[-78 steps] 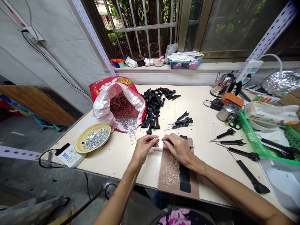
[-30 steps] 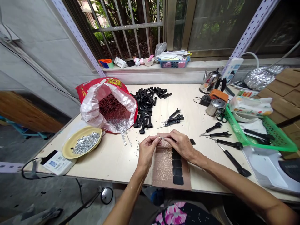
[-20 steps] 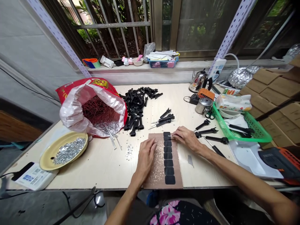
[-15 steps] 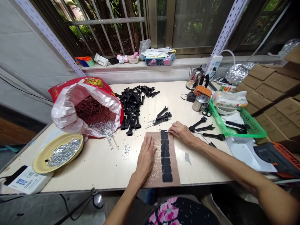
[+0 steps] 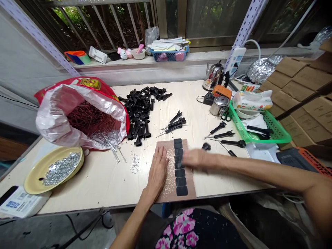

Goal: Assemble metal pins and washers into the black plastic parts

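Note:
My left hand lies flat, fingers stretched, on the left side of a brown board. The board carries a column of black rounded pads and is strewn with small pale bits on its left half. Smeared by motion, my right hand is over the board's right side, by the middle pads. Its closed fingers seem to hold a black-handled tool, whose dark end sticks out behind the hand; the tip is hidden. Several black-handled tools with thin metal shafts lie beyond the board, and others rest at right.
A pile of black handles lies beside a red and white sack of thin rods. A yellow bowl holds silvery pieces. At right are a green basket, a kettle, a lidded metal cup and stacked cartons.
My right hand has moved from the top pad towards me, down to the middle of the column. My left hand stays flat on the board. The whole view has shifted slightly.

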